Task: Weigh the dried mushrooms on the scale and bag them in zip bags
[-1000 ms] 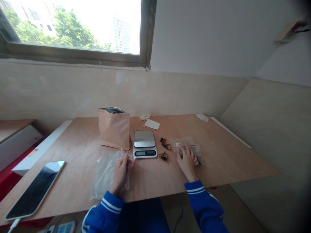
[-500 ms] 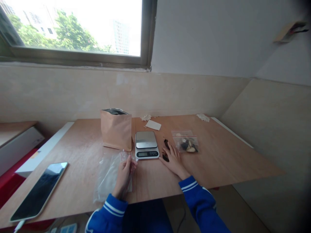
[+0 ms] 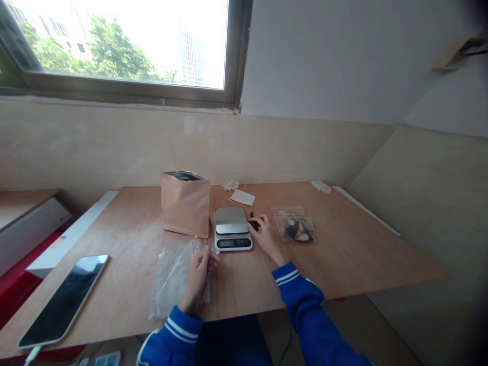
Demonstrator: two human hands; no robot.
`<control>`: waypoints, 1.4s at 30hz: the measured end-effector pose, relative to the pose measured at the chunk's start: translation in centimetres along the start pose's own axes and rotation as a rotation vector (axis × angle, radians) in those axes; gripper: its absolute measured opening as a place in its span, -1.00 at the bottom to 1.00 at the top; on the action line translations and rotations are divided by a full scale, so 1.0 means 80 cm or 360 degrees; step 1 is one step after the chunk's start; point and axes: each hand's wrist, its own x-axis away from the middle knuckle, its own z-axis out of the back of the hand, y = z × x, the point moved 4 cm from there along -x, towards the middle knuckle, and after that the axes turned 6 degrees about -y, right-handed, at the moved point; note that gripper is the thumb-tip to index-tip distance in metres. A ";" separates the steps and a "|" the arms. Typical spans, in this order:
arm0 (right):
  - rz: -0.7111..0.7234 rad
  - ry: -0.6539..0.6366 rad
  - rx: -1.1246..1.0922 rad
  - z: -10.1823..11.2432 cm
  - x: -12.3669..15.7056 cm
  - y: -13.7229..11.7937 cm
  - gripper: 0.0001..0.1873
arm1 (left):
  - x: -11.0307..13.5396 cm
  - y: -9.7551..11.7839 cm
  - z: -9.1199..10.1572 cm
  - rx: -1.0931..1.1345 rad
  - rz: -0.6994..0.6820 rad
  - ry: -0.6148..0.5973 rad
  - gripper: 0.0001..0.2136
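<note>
While the clear plastic zip bag (image 3: pixel 173 280) was pinched near its red-lined mouth by the left hand (image 3: pixel 197 279), a dark, irregular piece (image 3: pixel 254 225) was held in a narrow grip by the right hand (image 3: pixel 267 239), just beside the steel-topped digital scale (image 3: pixel 232 229). A foil-lined kraft pouch (image 3: pixel 185 206) stood behind, on the plywood table (image 3: pixel 354 254).

A clear zip bag (image 3: pixel 171 282) lies slack, its mouth raised; 1 small dark piece (image 3: pixel 253 225) sits pinched.
</note>
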 end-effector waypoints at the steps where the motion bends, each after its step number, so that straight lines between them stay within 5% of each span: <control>1: 0.0037 -0.0020 -0.0009 -0.010 -0.016 -0.012 -0.80 | 0.000 -0.001 0.000 -0.0004 -0.0006 0.0002 -0.52; 5: 0.0119 -0.0168 0.0035 -0.057 -0.066 -0.042 -0.78 | 0.001 0.000 0.000 0.0004 -0.0003 -0.0001 -0.51; 9: 0.0099 -0.0281 0.0194 -0.083 -0.075 -0.041 -0.75 | 0.002 0.001 -0.001 0.0017 0.0010 0.0008 -0.51; 14: 0.0003 -0.0306 0.0371 -0.063 -0.056 -0.024 -0.63 | 0.001 0.000 -0.002 -0.0007 0.0014 -0.0037 -0.52; 17: -0.0080 -0.0304 0.0172 -0.047 -0.048 -0.012 -0.58 | 0.001 0.000 -0.003 -0.0035 0.0016 -0.0055 -0.52; 21: -0.0044 0.0008 -0.0118 -0.024 -0.041 0.014 -0.58 | 0.002 0.000 -0.002 -0.0044 -0.0007 -0.0046 -0.51; 24: -0.0119 0.0191 0.0002 -0.017 -0.027 0.045 -0.64 | 0.002 -0.001 -0.002 -0.0069 -0.0011 -0.0061 -0.51; 31: -0.0160 -0.0043 0.0121 -0.028 0.003 0.082 -0.75 | 0.001 -0.001 -0.001 -0.0141 -0.0005 -0.0053 -0.50; 38: -0.0122 0.0213 -0.0181 -0.006 -0.013 0.023 -0.71 | 0.002 -0.001 -0.002 -0.0099 0.0028 -0.0026 -0.50; 42: 0.0197 -0.0053 -0.0186 -0.019 -0.021 -0.027 -0.70 | 0.000 -0.005 -0.001 -0.0110 0.0028 -0.0039 -0.50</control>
